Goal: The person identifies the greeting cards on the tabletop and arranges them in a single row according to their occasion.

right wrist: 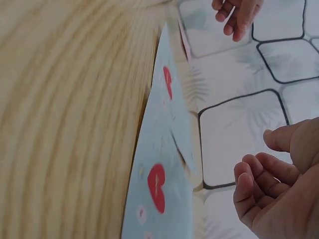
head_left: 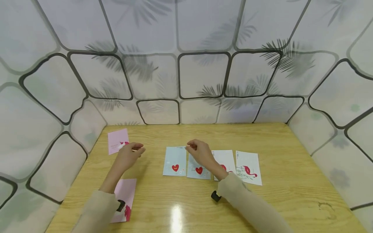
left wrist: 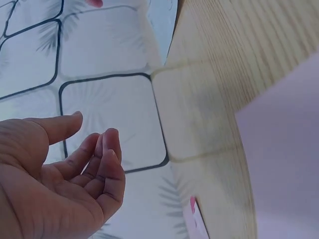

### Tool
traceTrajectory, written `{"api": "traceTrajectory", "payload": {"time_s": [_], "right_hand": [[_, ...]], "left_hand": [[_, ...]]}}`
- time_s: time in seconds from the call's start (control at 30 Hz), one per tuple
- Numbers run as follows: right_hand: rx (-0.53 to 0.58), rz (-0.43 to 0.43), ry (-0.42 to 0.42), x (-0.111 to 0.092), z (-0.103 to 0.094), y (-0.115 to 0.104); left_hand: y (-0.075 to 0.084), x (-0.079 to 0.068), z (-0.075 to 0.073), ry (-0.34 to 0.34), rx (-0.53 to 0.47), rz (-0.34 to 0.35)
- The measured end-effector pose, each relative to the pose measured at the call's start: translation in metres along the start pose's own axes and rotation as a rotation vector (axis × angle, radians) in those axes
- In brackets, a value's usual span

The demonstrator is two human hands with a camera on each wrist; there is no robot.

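Observation:
My left hand [head_left: 128, 156] hovers beside a pink card [head_left: 116, 139] at the far left, fingers loosely bent and nothing between them. Under the left forearm lies a second pink card [head_left: 128, 191], partly covered by the sleeve. Over the top edge of a light blue heart card [head_left: 198, 168] is my right hand [head_left: 201, 152]. In the right wrist view its thumb stands apart from the loosely curled fingers [right wrist: 244, 189], which hold nothing. Another blue card [head_left: 175, 160] with a red heart lies just left of it.
Two white flamingo cards continue the row to the right: one [head_left: 224, 157] is partly hidden by the right wrist, the other [head_left: 249, 166] lies at the end. The wooden table [head_left: 291, 181] is bordered at the back and sides by patterned fabric walls [head_left: 201, 110].

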State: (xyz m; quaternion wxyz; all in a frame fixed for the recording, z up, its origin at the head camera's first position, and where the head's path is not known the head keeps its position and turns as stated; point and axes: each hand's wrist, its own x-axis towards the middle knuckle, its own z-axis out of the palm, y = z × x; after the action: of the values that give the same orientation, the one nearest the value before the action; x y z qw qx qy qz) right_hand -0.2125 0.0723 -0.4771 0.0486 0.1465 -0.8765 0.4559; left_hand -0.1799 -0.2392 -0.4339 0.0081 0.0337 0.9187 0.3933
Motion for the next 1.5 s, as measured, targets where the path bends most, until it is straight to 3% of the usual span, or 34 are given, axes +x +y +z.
{"api": "traceTrajectory", "payload": {"time_s": [0.3, 0.67, 0.87, 1.23, 1.5], "right_hand": [[0.095, -0.061, -0.04, -0.016, 0.006, -0.028], [0.139, -0.094, -0.208, -0.035, 0.043, -0.059], [0.166, -0.089, -0.279, -0.043, 0.065, -0.072], [0.15, -0.095, -0.335, -0.048, 0.095, -0.087], [-0.09, -0.113, -0.363, -0.047, 0.122, -0.095]], "left_hand": [[-0.011, -0.035, -0.032, 0.085, 0.032, 0.015], [-0.034, -0.068, -0.052, 0.133, 0.058, -0.049], [-0.047, -0.079, -0.055, 0.069, 0.081, -0.095], [-0.068, -0.083, -0.047, -0.038, 0.069, -0.154], [-0.074, -0.079, -0.04, -0.101, 0.093, -0.189]]}}
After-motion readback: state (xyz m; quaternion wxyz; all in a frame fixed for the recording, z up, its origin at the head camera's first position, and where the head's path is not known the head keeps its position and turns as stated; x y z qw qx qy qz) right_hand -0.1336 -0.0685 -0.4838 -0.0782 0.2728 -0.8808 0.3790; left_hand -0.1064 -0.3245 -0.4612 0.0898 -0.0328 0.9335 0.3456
